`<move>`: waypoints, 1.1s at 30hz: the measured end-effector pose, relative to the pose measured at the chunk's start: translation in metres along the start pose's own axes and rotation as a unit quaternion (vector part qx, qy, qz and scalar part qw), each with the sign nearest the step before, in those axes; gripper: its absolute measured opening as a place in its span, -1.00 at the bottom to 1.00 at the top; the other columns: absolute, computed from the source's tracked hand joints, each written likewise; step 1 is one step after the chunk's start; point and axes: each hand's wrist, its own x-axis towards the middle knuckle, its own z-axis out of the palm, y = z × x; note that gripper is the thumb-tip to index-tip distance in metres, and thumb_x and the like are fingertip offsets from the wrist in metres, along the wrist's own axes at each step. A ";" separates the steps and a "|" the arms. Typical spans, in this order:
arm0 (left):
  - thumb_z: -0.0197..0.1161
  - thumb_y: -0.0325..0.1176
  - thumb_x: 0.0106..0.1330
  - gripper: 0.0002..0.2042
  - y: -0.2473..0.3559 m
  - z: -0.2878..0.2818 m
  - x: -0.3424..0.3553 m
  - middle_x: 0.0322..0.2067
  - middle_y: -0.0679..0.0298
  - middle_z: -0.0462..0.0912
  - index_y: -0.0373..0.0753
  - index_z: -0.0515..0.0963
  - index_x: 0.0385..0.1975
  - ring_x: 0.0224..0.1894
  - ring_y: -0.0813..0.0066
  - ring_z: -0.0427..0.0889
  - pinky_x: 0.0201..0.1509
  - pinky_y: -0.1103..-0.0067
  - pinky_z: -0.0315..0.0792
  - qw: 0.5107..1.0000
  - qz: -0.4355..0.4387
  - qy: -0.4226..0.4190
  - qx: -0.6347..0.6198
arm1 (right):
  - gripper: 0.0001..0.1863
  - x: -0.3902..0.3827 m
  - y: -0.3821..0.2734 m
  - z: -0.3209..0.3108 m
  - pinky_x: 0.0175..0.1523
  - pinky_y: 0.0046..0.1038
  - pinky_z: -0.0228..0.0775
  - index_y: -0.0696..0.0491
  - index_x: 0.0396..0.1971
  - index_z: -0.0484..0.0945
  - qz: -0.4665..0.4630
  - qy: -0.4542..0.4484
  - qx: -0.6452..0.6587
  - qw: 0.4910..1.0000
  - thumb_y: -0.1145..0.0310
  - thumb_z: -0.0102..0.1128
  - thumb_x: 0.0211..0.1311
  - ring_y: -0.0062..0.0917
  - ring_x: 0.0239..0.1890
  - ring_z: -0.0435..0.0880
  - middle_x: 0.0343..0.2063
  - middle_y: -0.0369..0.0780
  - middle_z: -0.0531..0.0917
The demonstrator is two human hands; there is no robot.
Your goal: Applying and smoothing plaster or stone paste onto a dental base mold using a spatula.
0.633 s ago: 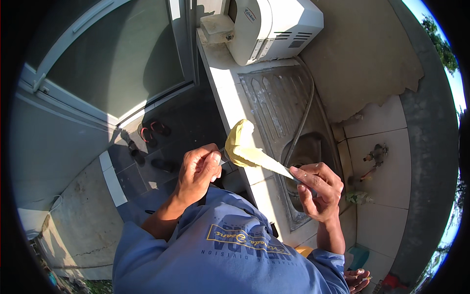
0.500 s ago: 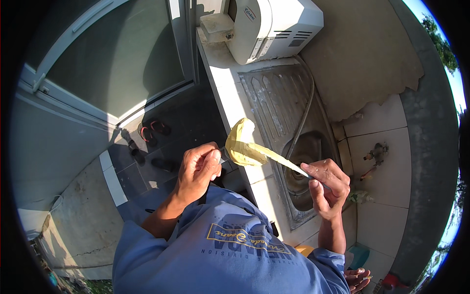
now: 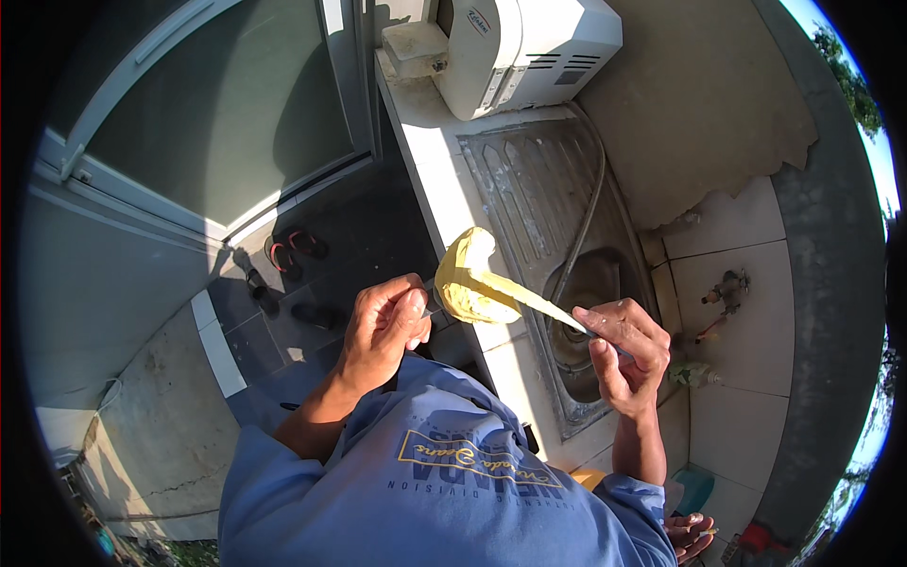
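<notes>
A thick lump of yellow putty (image 3: 468, 283) sits up in front of me, held out over the counter edge. My left hand (image 3: 385, 326) is closed on a putty knife; its blade is buried under the lump, and a bit of metal neck shows beside my fingers. In my right hand (image 3: 631, 354) is a second putty knife (image 3: 534, 302), pinched near its handle and seen almost edge-on. Yellow putty coats that blade, and its tip lies against the lump. Most of both handles is hidden in my fingers.
Below the tools runs a steel sink (image 3: 590, 312) with a drainboard, a hose (image 3: 593, 203) across it. A white appliance (image 3: 529, 52) stands at the far end. Taps (image 3: 726, 288) jut from the right wall. Sandals (image 3: 283, 255) lie on the floor. Another person's hand (image 3: 690, 537) shows lower right.
My right hand has shifted slightly left, sliding its putty knife a little further across the lump. My left hand has hardly moved.
</notes>
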 end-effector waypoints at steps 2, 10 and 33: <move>-0.02 -0.33 0.39 -0.70 -0.001 0.001 0.001 -0.71 0.42 0.22 -0.30 0.28 -0.62 -0.69 0.74 0.24 -0.57 0.70 0.25 1.000 0.006 0.003 0.006 | -0.75 -0.002 -0.001 -0.004 -0.38 -0.55 0.40 0.22 -0.31 0.64 -0.012 -0.004 0.037 0.999 0.55 0.10 -0.05 -0.49 -0.49 0.58 -0.50 -0.11 0.63; -0.04 -0.28 0.39 -0.68 0.000 0.000 0.001 -0.80 0.44 0.16 -0.25 0.27 -0.65 -0.74 0.73 0.16 -0.58 0.67 0.25 0.995 0.015 0.017 0.097 | -0.68 0.000 0.003 -0.005 -0.39 -0.55 0.41 0.21 -0.30 0.64 -0.011 0.002 0.007 1.000 0.56 0.10 -0.15 -0.49 -0.49 0.58 -0.51 -0.14 0.62; 0.05 -0.32 0.33 -0.69 0.000 -0.009 -0.001 -0.77 0.41 0.26 -0.33 0.30 -0.64 -0.70 0.76 0.29 -0.65 0.72 0.15 0.988 -0.041 0.006 0.148 | -0.46 0.032 -0.018 -0.010 -0.56 -0.60 0.34 -0.05 -0.15 0.62 -0.159 -0.090 -0.202 0.962 0.60 0.33 -0.32 -0.61 -0.54 0.50 -0.44 -0.33 0.59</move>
